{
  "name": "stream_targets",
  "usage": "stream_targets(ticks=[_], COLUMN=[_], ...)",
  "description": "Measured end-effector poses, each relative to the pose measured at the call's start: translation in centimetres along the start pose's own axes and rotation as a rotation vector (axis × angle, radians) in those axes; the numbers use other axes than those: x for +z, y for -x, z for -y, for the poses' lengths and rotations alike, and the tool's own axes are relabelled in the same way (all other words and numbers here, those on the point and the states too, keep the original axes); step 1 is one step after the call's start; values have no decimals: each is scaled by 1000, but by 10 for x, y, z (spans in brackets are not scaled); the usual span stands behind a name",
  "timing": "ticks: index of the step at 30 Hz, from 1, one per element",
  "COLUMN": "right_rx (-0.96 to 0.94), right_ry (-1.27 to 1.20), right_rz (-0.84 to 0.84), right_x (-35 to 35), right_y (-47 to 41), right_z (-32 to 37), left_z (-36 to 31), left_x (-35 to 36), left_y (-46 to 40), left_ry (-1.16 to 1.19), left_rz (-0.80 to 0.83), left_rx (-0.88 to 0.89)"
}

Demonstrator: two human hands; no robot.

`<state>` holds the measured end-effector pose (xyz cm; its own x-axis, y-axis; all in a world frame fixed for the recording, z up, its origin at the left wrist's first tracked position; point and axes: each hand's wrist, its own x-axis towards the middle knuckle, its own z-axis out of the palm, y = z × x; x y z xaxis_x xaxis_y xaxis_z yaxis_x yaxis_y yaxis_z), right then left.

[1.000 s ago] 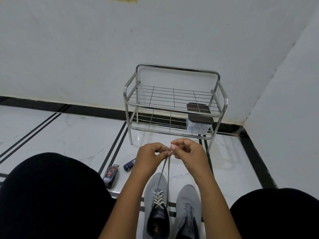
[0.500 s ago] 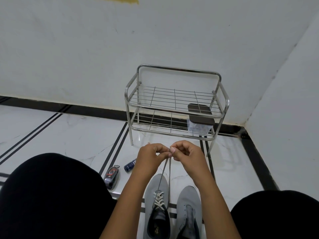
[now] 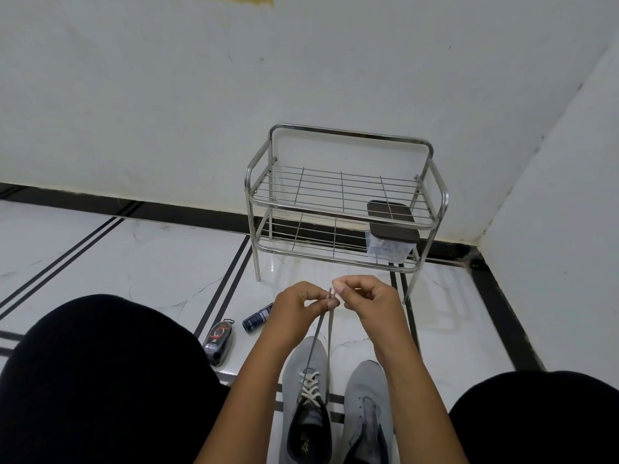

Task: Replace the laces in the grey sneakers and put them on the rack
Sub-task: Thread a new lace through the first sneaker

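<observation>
Head view shows us the lace [image 3: 326, 333], two thin strands rising from the left sneaker [image 3: 306, 393] on the near floor up to our fingers. Our left hand [image 3: 296, 309] pinches both strands near their tips, and our right hand [image 3: 366, 301] is curled with thumb and forefinger closed beside those tips; whether it actually grips one we cannot tell. We judge the lace light, limp and a little slippery, so it is best held close to the stiff tips, while the soft sneakers should be lifted by the heel or collar. Just right of the laced one, the right sneaker [image 3: 366, 406] shows bare eyelets. Farther off stands the rack [image 3: 345, 195] against the wall, a dark-lidded box [image 3: 392, 229] on its lower shelf. To the left on the floor lie a polish sponge [image 3: 217, 343] and a small bottle [image 3: 258, 318]. Both heels are cut off at the near edge, and our knees hide the floor on either side.
</observation>
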<state>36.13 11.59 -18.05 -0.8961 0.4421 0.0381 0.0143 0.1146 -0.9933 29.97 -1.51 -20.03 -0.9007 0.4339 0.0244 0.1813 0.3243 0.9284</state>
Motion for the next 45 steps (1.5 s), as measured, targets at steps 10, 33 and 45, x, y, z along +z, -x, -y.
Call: stream_targets(ticks=[10, 33, 45], right_rx=[85, 421, 465], right_ry=[-97, 73, 522], right_rz=[-59, 364, 547], right_x=[-20, 36, -1], right_y=[-2, 7, -16], right_z=[-1, -98, -116], left_z=[5, 31, 124], left_x=[-2, 21, 57], left_y=[-2, -13, 11], left_ry=[44, -22, 354], left_rz=[-7, -171, 22], left_rx=[-60, 2, -774])
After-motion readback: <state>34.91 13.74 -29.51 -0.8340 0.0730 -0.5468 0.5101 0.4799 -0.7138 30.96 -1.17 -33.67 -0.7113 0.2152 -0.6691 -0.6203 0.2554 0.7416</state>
